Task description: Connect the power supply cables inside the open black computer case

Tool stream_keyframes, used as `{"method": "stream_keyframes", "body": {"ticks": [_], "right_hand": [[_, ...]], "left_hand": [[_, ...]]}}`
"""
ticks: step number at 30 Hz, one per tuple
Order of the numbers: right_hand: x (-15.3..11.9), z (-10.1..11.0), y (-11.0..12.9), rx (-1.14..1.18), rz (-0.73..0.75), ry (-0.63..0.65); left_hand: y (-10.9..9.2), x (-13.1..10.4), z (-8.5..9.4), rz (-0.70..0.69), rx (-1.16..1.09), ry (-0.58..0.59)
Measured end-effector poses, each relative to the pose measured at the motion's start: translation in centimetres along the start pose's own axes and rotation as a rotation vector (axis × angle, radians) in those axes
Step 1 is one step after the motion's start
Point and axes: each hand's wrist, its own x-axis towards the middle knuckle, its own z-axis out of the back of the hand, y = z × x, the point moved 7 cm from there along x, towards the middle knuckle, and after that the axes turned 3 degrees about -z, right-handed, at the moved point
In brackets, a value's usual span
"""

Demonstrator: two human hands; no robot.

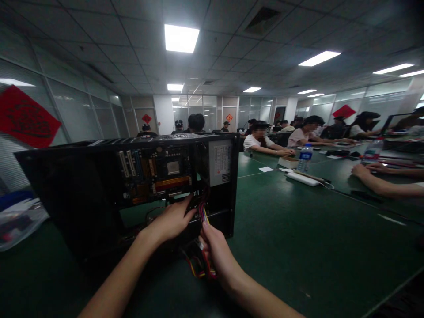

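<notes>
An open black computer case (89, 194) stands on the green table, its inside facing me. Within it are a motherboard (159, 170) with a square silver chip and, at the upper right, a power supply (220, 163). A bundle of coloured cables (203, 212) hangs down below the power supply. My right hand (215, 251) is closed around this bundle, with loose connectors dangling underneath. My left hand (174, 218) reaches into the case opening beside the cables, thumb and fingers apart; its fingertips are partly lost in the dark interior.
A clear plastic container (20, 223) lies at the far left. On the green table (298, 247), a water bottle (304, 158), an open box (288, 162) and a white power strip (307, 178) stand beyond the case. Another person's hands (364, 172) rest at the right; several people sit farther back.
</notes>
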Motion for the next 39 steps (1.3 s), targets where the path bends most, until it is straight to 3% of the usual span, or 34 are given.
{"method": "stream_keyframes", "body": {"ticks": [3,7,11,14,17,21,25,31,37,39], "right_hand": [[0.7,-0.9,0.1,-0.098,-0.054,0.057],[1.1,-0.6,1.8,-0.176,-0.012,0.09],[0.9,-0.6,4.0,-0.23,-0.007,0.088],[0.5,-1.7,6.5,-0.294,0.081,0.104],[0.2,-3.1,8.1,-0.414,0.229,0.101],[0.8,-4.1,6.2,-0.631,0.298,0.143],[1.1,-3.9,4.3,-0.616,0.289,0.15],[1.7,-3.4,3.9,-0.375,0.168,0.163],[3.4,-1.9,-0.2,-0.192,-0.073,0.114],[3.0,-2.0,0.1,-0.181,-0.018,0.123]], "left_hand": [[-0.1,0.0,0.1,-0.028,0.007,-0.023],[-1.2,-0.4,1.2,-0.152,0.068,-0.115],[-3.4,-1.6,3.0,-0.248,0.026,-0.063],[-4.0,-2.4,4.3,-0.221,0.019,-0.019],[-2.9,-2.6,5.1,-0.171,0.021,-0.055],[-0.4,-2.1,4.7,-0.142,0.081,-0.098],[1.3,-2.0,4.0,-0.078,0.09,-0.053],[1.3,-2.3,4.2,-0.064,0.05,-0.038],[0.8,-3.0,4.4,-0.041,0.028,0.032],[0.4,-3.4,4.7,-0.054,0.004,0.055]]}}
